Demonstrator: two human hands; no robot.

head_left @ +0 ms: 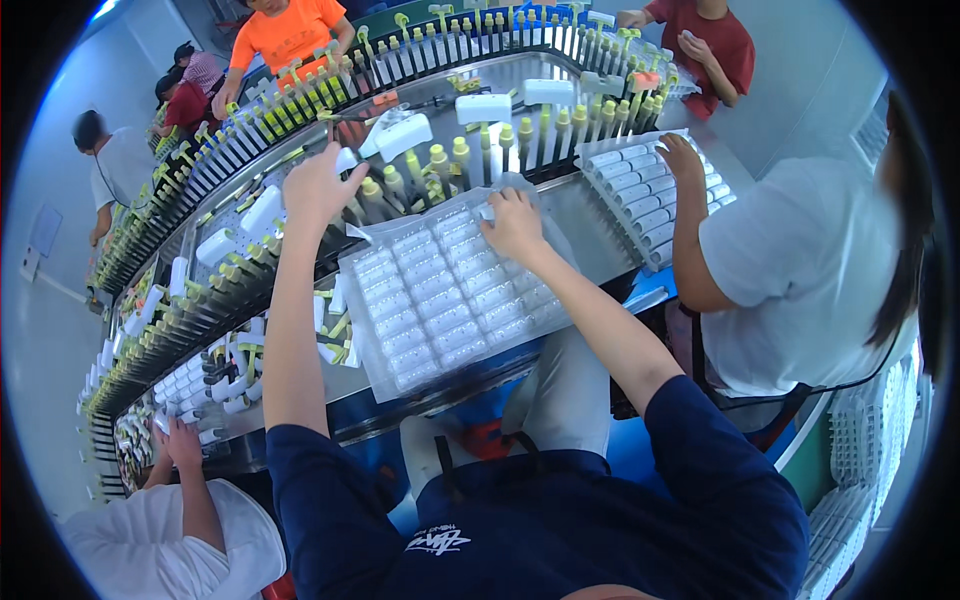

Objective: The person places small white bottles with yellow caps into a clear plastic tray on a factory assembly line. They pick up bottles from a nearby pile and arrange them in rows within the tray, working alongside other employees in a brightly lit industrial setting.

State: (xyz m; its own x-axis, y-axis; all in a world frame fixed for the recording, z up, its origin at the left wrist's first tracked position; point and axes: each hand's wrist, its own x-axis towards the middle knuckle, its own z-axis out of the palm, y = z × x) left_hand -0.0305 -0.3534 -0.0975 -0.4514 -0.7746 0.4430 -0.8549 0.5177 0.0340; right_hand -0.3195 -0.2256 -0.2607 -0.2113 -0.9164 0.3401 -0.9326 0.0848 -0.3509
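Observation:
A clear plastic tray [437,300] with rows of moulded pockets lies tilted in front of me, over the bench edge and above my lap. My right hand [513,225] is at its far side, fingertips closed around a small white piece [487,212]. My left hand [318,185] reaches forward to the rack of yellow-topped holders [371,188]. Its thumb and fingers are apart, with a white plastic part [346,160] between them; whether they touch it is hard to make out. Larger white plastic housings [404,136] sit on the holders just beyond.
Curved rows of black and yellow holders [400,62] run along the metal bench. At right, a person's hand [680,158] is over another tray [650,195] of white cylindrical parts. At lower left, a person's hands [182,442] work on white parts. Stacked trays [865,440] stand at far right.

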